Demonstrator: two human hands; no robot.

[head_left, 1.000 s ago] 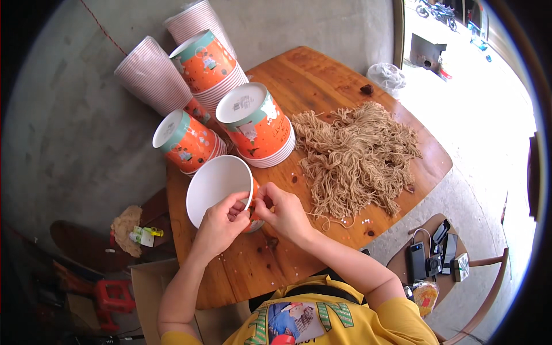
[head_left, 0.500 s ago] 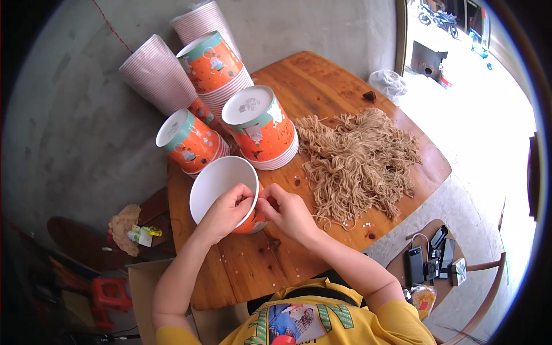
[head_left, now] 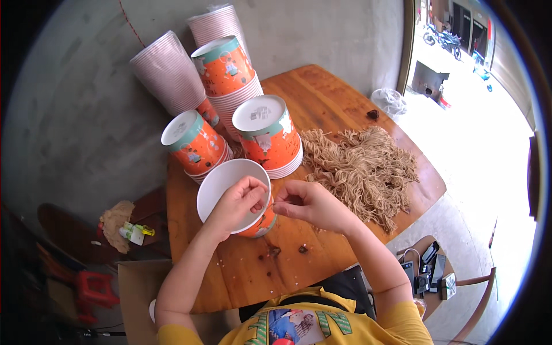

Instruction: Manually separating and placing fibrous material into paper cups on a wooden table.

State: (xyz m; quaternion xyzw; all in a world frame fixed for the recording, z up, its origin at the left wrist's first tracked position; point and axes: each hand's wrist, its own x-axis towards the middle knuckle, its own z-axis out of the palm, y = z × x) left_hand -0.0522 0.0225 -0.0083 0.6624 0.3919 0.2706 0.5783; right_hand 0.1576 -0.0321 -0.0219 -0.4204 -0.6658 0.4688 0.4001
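A white-lined paper bucket (head_left: 221,185) with an orange and green outside stands tilted near the table's left edge, its mouth facing up. Over its right rim hangs my left hand (head_left: 237,202), fingers curled in a pinch just inside the mouth. My right hand (head_left: 313,204) is outside the bucket's right wall, thumb and forefinger pinched close to the rim. A thin pale bit shows at those fingertips, too small to name. Whatever the left fingers hold is hidden. To the right lies a heap of tan cord strands (head_left: 365,172).
Upturned orange buckets stand in stacks (head_left: 269,141) beyond the bucket, with plastic-wrapped white stacks (head_left: 168,72) against the wall. Small white bits dot the wooden table (head_left: 322,259). A chair (head_left: 448,267) at right bears electronic devices; a cardboard box (head_left: 135,293) sits at lower left.
My right hand has drawn back slightly from the rim, to the right. The left hand's fingers have lifted a little at the rim. The whole view has shifted somewhat.
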